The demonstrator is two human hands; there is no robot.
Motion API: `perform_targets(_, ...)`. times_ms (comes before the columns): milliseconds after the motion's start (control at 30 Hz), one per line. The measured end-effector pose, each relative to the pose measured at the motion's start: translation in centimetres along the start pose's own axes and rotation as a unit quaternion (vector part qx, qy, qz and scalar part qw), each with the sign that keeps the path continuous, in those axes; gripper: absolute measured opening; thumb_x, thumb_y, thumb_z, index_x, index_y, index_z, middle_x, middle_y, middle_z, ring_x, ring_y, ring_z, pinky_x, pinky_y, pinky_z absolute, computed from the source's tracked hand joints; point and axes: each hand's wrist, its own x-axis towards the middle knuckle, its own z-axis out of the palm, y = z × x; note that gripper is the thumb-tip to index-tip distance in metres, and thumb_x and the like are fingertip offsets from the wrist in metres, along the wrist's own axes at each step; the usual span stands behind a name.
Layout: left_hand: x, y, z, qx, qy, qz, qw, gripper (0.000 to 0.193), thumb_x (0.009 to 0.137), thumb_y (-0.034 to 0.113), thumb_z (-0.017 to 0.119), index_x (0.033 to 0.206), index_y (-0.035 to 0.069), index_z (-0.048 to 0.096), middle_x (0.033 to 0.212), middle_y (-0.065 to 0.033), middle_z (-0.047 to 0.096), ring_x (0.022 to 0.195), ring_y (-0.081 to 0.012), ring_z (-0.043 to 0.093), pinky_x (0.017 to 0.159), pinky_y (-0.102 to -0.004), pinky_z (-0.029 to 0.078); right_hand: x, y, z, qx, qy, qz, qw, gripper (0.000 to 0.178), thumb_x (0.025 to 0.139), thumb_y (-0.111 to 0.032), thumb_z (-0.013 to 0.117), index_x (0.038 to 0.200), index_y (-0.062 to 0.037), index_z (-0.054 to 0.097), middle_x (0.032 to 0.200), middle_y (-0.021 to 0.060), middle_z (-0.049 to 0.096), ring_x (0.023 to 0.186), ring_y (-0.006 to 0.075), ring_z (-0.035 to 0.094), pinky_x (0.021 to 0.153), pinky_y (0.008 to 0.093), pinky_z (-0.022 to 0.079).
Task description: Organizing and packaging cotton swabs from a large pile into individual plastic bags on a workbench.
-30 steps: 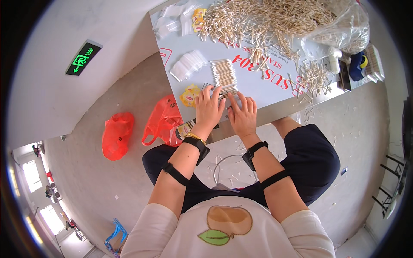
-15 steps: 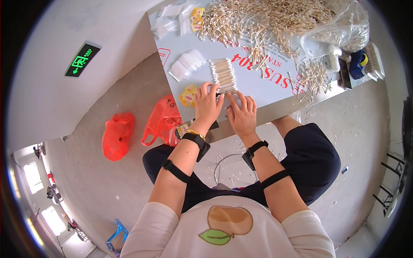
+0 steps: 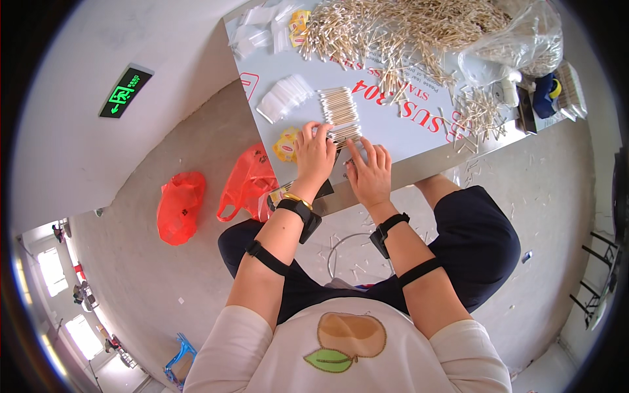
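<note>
Your left hand (image 3: 314, 157) is at the left ends of the near swabs (image 3: 348, 133), fingers curled, thumb a bit apart from the index; can't tell if it's pinching any. Your right hand (image 3: 371, 171) is at their right ends, fingers loosely spread and bent, index tip at the swabs, thumb off to the side. Near swabs lie side by side on the table (image 3: 393, 145), between your hands; thin gap, then the swab row (image 3: 339, 106) just beyond. Yellow cards (image 3: 285, 145) just left of your left hand, clear bags (image 3: 286, 98) left of the row. Big swab heap (image 3: 406, 29) at the far side, partly by a plastic bag (image 3: 524, 39); smaller pile (image 3: 480, 118) to the right. Two red bags (image 3: 180, 208) left of the table.
</note>
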Motion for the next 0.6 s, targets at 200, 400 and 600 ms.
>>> perform_targets(200,0.18,-0.31,0.09,0.004,-0.014,-0.013,1.0,0.038,0.09,0.009,0.064,0.126,0.016,0.064,0.131,-0.0104,0.053,0.118,-0.0364,0.054,0.1,-0.0526,0.043,0.04,-0.06,-0.04,0.005,0.003,-0.003,1.0,0.057,0.101,-0.032,0.062,0.156,-0.0208,0.052,0.149,0.0095,0.051,0.133,0.029,0.049,0.122,0.0507,0.031)
perform_targets(400,-0.11,-0.05,-0.28,-0.003,-0.021,0.0,1.0,0.037,0.088,0.007,0.064,0.124,0.017,0.065,0.13,-0.01,0.054,0.117,-0.036,0.054,0.1,-0.0524,0.043,0.04,0.02,-0.06,0.004,0.003,-0.001,1.0,0.058,0.1,-0.032,0.062,0.156,-0.0207,0.052,0.149,0.0095,0.052,0.134,0.029,0.049,0.122,0.0506,0.032)
perform_targets(600,-0.23,-0.4,-0.53,-0.066,0.037,-0.01,0.997,0.032,0.087,0.004,0.066,0.117,0.017,0.068,0.124,-0.0101,0.055,0.113,-0.0353,0.055,0.099,-0.0502,0.044,0.07,-0.05,0.04,0.004,0.004,0.0,1.0,0.057,0.1,-0.032,0.062,0.156,-0.021,0.052,0.149,0.0095,0.052,0.134,0.0292,0.049,0.122,0.0508,0.032)
